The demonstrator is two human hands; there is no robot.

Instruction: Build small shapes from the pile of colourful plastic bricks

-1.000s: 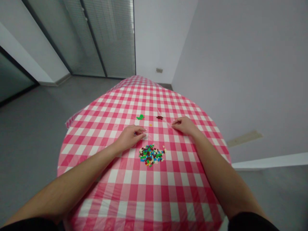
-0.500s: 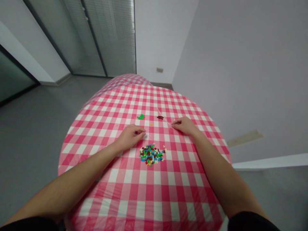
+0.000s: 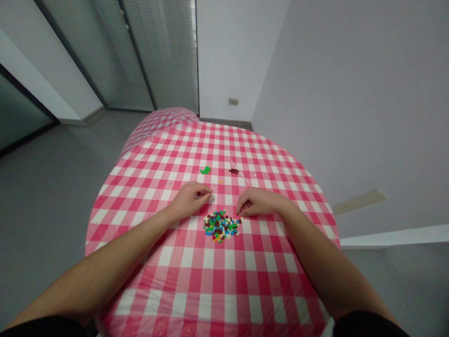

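Observation:
A pile of small mixed building bricks (image 3: 220,227) in green, brown, blue, white and yellow lies on the checked tablecloth. My right hand (image 3: 257,202) is at the pile's upper right edge, its fingers curled down and pinched; whatever is between the tips is hidden. Resting to the upper left of the pile, my left hand (image 3: 190,199) has loosely bent fingers, with a gap between thumb and forefinger and nothing visible in it. Beyond the hands lie a green brick cluster (image 3: 206,170) and a dark brown brick cluster (image 3: 234,171). A tiny yellow piece (image 3: 220,182) sits between them, nearer me.
The red-and-white checked tablecloth (image 3: 196,281) covers a rounded table. A tiny white piece (image 3: 255,175) lies right of the brown cluster. A grey wall (image 3: 351,93) stands close on the right, and glass partitions (image 3: 168,56) are beyond the far left.
My right hand has come back toward me and slightly left, from beside the brown cluster to the brick pile's edge. My left hand has stayed in place.

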